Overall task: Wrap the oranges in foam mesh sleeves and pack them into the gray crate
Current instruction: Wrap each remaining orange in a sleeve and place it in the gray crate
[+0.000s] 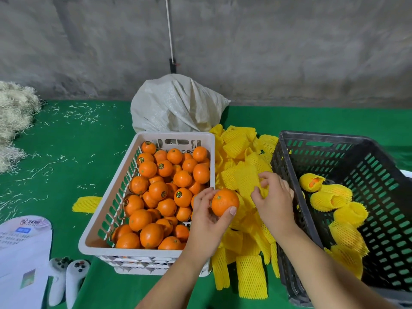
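Note:
My left hand (207, 217) grips a bare orange (224, 202) just right of the white crate (98, 221), which is full of loose oranges (160, 192). My right hand (275, 201) pinches a yellow foam mesh sleeve (247, 179) on top of the sleeve pile (243, 237) between the two crates. The gray crate (289, 157) stands at the right and holds several wrapped oranges (332, 198) along its left and near side.
A white woven sack (176, 105) stands behind the crates. One stray sleeve (85, 204) lies left of the white crate. Two white controllers (66, 279) and printed papers (22, 253) lie at the near left. Straw-like filling (15, 121) is heaped at the far left on the green cloth.

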Motion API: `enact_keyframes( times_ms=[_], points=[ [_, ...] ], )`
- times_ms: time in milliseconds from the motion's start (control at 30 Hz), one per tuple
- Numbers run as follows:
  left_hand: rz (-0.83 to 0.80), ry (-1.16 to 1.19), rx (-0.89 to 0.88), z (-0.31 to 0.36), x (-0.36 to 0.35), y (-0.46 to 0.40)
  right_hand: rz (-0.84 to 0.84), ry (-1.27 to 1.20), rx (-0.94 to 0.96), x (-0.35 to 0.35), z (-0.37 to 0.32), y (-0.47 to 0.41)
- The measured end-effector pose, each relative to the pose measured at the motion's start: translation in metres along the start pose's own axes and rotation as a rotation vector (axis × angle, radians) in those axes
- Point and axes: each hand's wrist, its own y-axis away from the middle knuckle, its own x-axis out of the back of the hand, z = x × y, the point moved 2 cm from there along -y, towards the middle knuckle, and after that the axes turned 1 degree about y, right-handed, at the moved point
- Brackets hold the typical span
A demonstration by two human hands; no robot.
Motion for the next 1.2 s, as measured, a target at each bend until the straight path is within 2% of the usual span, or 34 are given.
enact_keyframes(
  times_ms=[133,233,333,467,567,700,867,967,1200],
  points=[
    [-0.055,0.065,0.043,0.006,-0.010,-0.001,-0.049,-0.174,-0.091,0.003,-0.013,-0.002],
    [-0.111,0.169,0.117,0.004,-0.013,-0.003,-0.158,-0.542,-0.324,0.008,-0.028,-0.006],
    [-0.132,0.252,0.202,0.001,-0.013,-0.003,-0.380,-0.821,-0.486,0.007,-0.041,-0.005],
    [-0.060,0.439,0.292,-0.005,-0.010,-0.007,-0.687,-1.000,-0.446,0.006,-0.045,0.003],
    [-0.014,0.540,0.348,-0.010,-0.005,-0.011,-0.743,-0.891,-0.361,0.006,-0.043,0.006],
    [-0.032,0.542,0.380,-0.011,0.001,-0.011,-0.552,-0.712,-0.357,0.001,-0.044,0.009],
    [-0.108,0.578,0.432,-0.007,0.003,-0.005,-0.465,-0.692,-0.362,-0.008,-0.047,0.015],
    [-0.116,0.616,0.455,-0.004,0.003,-0.005,-0.404,-0.580,-0.334,-0.012,-0.046,0.015],
    [-0.143,0.653,0.498,-0.009,0.006,-0.001,-0.421,-0.338,-0.155,-0.011,-0.050,0.016]
  ],
)
